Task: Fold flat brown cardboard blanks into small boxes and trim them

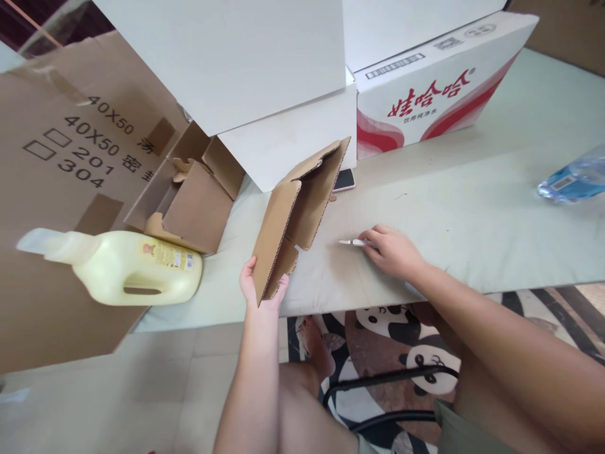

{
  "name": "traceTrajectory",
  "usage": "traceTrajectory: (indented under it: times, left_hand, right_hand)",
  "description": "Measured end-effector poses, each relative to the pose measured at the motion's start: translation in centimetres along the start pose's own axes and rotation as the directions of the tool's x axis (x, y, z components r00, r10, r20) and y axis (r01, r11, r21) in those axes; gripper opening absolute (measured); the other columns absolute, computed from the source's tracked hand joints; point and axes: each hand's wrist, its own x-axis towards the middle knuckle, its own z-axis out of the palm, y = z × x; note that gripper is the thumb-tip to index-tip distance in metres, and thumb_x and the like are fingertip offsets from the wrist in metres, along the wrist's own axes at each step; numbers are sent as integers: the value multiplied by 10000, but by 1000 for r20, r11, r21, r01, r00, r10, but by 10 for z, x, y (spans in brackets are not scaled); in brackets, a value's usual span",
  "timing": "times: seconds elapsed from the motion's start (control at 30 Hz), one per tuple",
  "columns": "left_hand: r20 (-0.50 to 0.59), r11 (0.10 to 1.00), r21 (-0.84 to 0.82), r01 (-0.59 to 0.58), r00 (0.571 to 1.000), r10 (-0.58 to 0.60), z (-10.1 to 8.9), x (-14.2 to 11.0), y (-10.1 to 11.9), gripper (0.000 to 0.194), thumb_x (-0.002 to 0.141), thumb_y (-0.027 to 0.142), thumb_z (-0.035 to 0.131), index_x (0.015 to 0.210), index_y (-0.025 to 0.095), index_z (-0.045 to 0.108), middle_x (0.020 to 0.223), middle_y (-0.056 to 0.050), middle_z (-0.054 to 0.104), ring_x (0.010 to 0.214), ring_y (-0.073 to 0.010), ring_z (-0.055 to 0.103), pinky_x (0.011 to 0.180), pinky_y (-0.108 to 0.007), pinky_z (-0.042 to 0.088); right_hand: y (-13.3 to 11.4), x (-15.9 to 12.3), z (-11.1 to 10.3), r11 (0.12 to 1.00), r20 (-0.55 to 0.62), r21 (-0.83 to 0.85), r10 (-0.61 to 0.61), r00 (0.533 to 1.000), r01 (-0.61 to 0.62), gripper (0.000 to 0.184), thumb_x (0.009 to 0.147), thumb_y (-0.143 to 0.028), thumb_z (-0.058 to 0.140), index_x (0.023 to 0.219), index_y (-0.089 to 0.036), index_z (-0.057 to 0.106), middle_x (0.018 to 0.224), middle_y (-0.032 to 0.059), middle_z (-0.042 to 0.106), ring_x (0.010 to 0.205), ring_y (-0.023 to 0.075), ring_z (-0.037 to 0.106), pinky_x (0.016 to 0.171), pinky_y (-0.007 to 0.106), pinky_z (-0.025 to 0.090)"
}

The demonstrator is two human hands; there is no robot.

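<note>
My left hand (262,284) grips the lower end of a partly folded brown cardboard box (278,236), thumb on one side and fingers on the other. The box is tilted above the cloth-covered surface, its flaps standing apart. To the right, my right hand (392,251) is closed around a slim, pale craft knife (352,242), whose pointed tip faces left towards the box. The knife is apart from the cardboard. Behind the box lies a phone (345,180), partly covered by it.
A yellow detergent bottle (137,268) lies at the left beside an open cardboard box (193,202) and a large printed carton (42,208). White boxes (283,148) and a red-and-white water carton (425,116) stand behind. A plastic water bottle (574,180) lies far right.
</note>
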Motion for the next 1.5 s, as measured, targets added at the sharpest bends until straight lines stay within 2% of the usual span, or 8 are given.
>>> traceTrajectory:
  times: [0.17,0.47,0.63,0.8,1.03,1.2,1.3,1.5]
  left_hand:
    - [-5,1000,0,-7,1000,7,0,1,0,165,761,181,532,898,170,623,638,-38,683,617,-186,704,473,-210,539]
    - [10,1000,3,-16,1000,16,-2,3,0,269,744,191,533,993,165,630,721,-69,725,744,-233,741,550,-253,583]
    - [30,1000,1,-9,1000,9,-3,4,-1,256,753,200,537,990,170,628,690,-53,710,681,-211,728,512,-235,560]
    - [5,1000,26,-10,1000,10,1,1,-4,293,769,216,536,1040,164,635,688,-49,711,651,-203,716,461,-216,521]
    - [-16,1000,24,-4,1000,4,6,-4,-5,216,788,206,516,961,162,637,645,-32,698,553,-181,686,420,-214,497]
    - [-9,999,41,-1,1000,1,6,-4,-6,256,776,220,528,999,161,639,669,-42,703,595,-195,700,416,-210,494]
    - [-37,998,55,-4,999,7,9,-6,-8,281,779,223,521,1024,162,645,666,-44,697,612,-201,705,426,-214,502]
    - [-94,991,137,-13,995,26,20,-14,-12,190,817,232,479,928,176,623,597,-19,637,506,-180,651,391,-223,481]
  right_hand:
    - [-1,0,-1,1000,2,1,1,1000,-1,310,945,-241,437,1136,-192,676,1063,115,670,993,271,618,819,369,436]
    - [-2,0,-1,1000,2,-3,-2,1000,2,296,938,-238,450,1121,-197,679,1047,116,671,977,269,618,809,366,436]
    - [-1,-1,-1,1000,-3,-10,2,1000,-2,294,936,-235,451,1119,-206,681,1040,107,675,982,267,619,813,361,432]
    - [-2,0,0,1000,2,-20,-8,1000,8,294,932,-230,459,1124,-200,680,1053,115,677,987,267,617,815,362,428]
    - [-4,0,-1,999,27,-34,-6,1000,7,319,936,-231,438,1143,-189,676,1069,123,676,1005,281,613,829,379,428]
    - [-3,0,0,999,15,-45,-17,1000,17,311,932,-232,445,1131,-194,681,1069,124,681,995,281,609,824,381,425]
    - [-3,0,1,998,9,-51,-20,1000,20,307,932,-238,447,1123,-199,684,1066,122,683,989,283,607,817,384,423]
    - [-5,-1,1,998,25,-65,-23,999,25,311,930,-242,450,1126,-201,687,1060,121,679,995,287,603,826,399,418]
